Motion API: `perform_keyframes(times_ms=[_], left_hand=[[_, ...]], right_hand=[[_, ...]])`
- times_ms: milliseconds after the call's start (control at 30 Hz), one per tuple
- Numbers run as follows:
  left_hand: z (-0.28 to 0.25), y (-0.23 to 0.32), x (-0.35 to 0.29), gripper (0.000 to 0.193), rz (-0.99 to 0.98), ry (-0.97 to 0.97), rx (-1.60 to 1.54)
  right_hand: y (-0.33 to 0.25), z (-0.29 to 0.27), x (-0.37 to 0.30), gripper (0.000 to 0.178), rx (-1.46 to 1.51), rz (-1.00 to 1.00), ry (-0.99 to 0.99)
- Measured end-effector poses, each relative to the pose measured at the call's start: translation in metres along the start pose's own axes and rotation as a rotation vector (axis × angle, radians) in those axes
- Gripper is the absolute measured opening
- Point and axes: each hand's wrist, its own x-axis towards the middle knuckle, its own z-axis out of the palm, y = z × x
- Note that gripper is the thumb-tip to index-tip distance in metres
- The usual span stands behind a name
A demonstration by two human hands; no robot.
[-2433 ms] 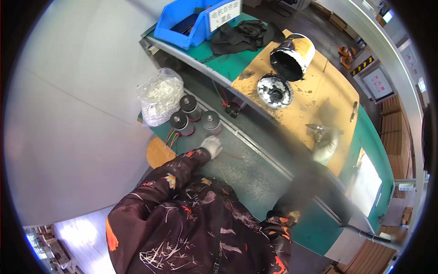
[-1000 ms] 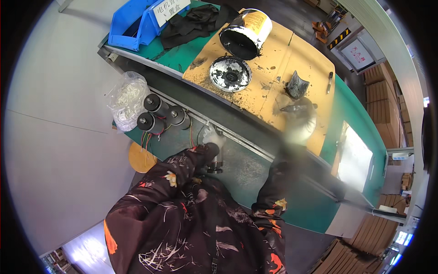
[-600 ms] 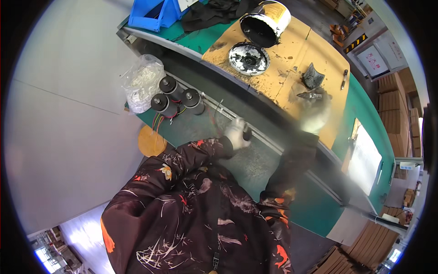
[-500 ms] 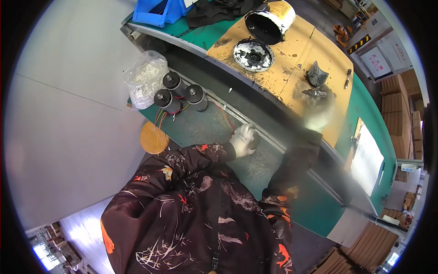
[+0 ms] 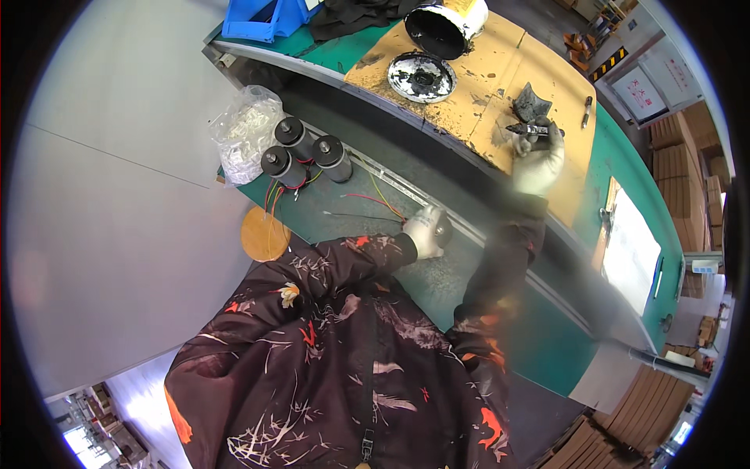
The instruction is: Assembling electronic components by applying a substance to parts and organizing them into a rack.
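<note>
A worker's gloved left hand (image 5: 426, 232) closes around a dark cylindrical motor (image 5: 442, 230) on the green lower shelf (image 5: 351, 203), its coloured wires (image 5: 367, 205) trailing toward three more motors (image 5: 301, 153) and a plastic bag (image 5: 246, 133). Farther up, the gloved right hand (image 5: 537, 162) grips a grease-blackened brush (image 5: 530, 129) above the stained cardboard (image 5: 484, 94), near a paint can (image 5: 441, 23).

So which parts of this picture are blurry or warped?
Head view: the right forearm's dark sleeve is smeared by motion blur; the white-gloved right hand slightly soft; the green workbench edge bows from fisheye distortion; the three dark cylindrical motors look sharp.
</note>
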Motion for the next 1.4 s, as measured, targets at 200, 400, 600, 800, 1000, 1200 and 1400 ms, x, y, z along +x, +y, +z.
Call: perform_keyframes(times_ms=[200, 400, 600, 800, 1000, 1200, 1400], left_hand=[[0.022, 0.055, -0.020, 0.091, 0.048, -0.121, -0.038], [-0.004, 0.051, -0.023, 0.094, -0.116, -0.163, 0.062], [0.000, 0.040, -0.048, 0.073, -0.270, -0.253, 0.009], [0.009, -0.028, -0.057, 0.062, -0.084, -0.430, -0.012], [-0.078, -0.060, -0.046, 0.043, -0.045, -0.451, -0.200], [-0.269, -0.021, 0.027, 0.042, 0.020, -0.183, -0.621], [-0.355, -0.014, 0.163, 0.042, 0.256, 0.393, -0.824]], right_hand=[[-0.005, -0.008, 0.001, 0.028, 0.024, 0.010, -0.025], [-0.003, -0.011, 0.003, 0.032, 0.012, 0.004, -0.164], [0.000, -0.006, 0.000, 0.031, -0.006, -0.096, -0.120], [0.004, 0.010, -0.013, 0.026, -0.717, -0.552, 0.163], [0.015, 0.014, -0.016, 0.032, -1.670, -0.674, 0.139], [0.024, 0.017, -0.014, 0.048, -1.926, -0.734, 0.170], [0.026, 0.071, 0.017, 0.051, -1.303, -0.690, 0.203]])
